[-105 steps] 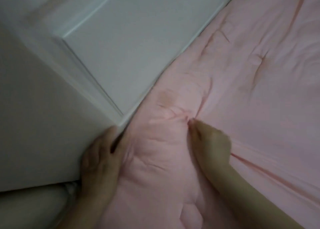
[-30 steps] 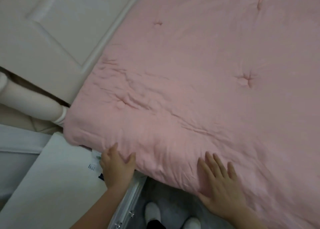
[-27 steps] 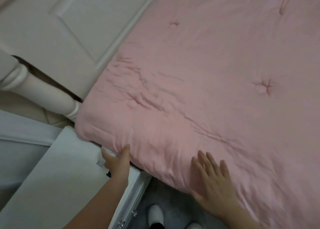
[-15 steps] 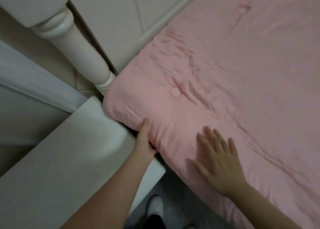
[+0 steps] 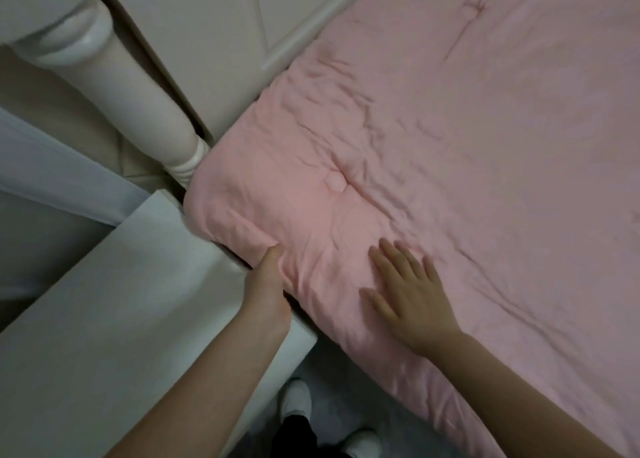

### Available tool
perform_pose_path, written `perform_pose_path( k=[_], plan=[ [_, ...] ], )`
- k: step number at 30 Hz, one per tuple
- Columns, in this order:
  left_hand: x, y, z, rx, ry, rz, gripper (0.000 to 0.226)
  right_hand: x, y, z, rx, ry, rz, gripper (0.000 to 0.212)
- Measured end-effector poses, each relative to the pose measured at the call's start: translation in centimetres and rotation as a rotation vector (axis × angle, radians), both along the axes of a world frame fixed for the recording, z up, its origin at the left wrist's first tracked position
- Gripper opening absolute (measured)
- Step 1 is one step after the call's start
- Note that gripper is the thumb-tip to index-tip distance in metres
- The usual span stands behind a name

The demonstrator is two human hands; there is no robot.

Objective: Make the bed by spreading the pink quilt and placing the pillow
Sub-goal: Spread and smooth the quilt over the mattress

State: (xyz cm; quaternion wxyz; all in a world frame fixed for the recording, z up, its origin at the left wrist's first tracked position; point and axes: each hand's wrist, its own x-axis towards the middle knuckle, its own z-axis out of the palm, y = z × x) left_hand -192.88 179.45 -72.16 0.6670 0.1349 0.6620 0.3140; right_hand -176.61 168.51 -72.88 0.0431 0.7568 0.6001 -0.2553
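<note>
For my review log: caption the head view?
Left hand tucks the pink quilt corner; right hand presses flat.

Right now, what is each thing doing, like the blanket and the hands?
pink quilt: spread over the bed, wrinkled near the corner.
left hand: thumb on top of the quilt's edge, fingers hidden beneath.
right hand: flat, fingers spread, pressing on the quilt.
white box: beside the bed corner, closed.

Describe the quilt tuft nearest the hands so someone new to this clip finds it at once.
Start at the pink quilt's rounded corner beside the turned bedpost. Just inboard, above the flat right hand, sits a puckered square tuft; creases radiate from it, unlike the smoother far tuft.
</note>
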Motion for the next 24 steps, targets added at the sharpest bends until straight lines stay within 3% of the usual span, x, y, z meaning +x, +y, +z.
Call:
perform_pose_path(
  k=[2, 3, 6, 7, 9, 11, 15, 19, 24],
  plan=[
    [0.6, -2.1, 0.9, 0.303, 0.408, -0.267, 0.067, 0.8, -1.8, -0.2, 0.000, -0.084, -0.006, 0.066],
    [1.1, -3.1, 1.2, 0.508, 0.521, -0.447, 0.072, 1.2, -2.7, -0.2, -0.039, -0.106, -0.033, 0.066],
    [2.4, -5.7, 0.3, 1.129, 0.879, -1.292, 0.077, 2.8, -6.8, 0.1, -0.155, -0.144, -0.180, 0.066],
    [2.8, -6.3, -0.4, 1.209, 0.985, -1.571, 0.081, 3.3, -8.5, 0.8, -0.193, -0.132, -0.253, 0.066],
    [2.6, -6.9, -1.7, 1.103, 1.102, -1.901, 0.093, 3.9, -11.8, 1.4, -0.234, -0.103, -0.332, 0.067],
    [3.9, -7.0, -1.5, 0.978, 1.157, -2.051, 0.093, 4.9, -16.1, 1.4, -0.333, -0.055, -0.405, 0.067],
    [9.1, -5.0, 2.5, 0.767, 1.190, -2.373, 0.069, 5.7, -22.1, 2.9, -0.548, 0.030, -0.579, 0.064],
    [15.1, -6.9, 8.2, 0.993, 1.143, -2.443, 0.048, 5.7, -25.2, 6.0, -0.681, 0.251, -0.692, 0.057],
    [21.2, -15.4, 14.0, 1.185, 0.877, -2.406, 0.040, 8.7, -31.2, 14.2, -0.468, 0.145, -0.902, 0.050]
  ],
)
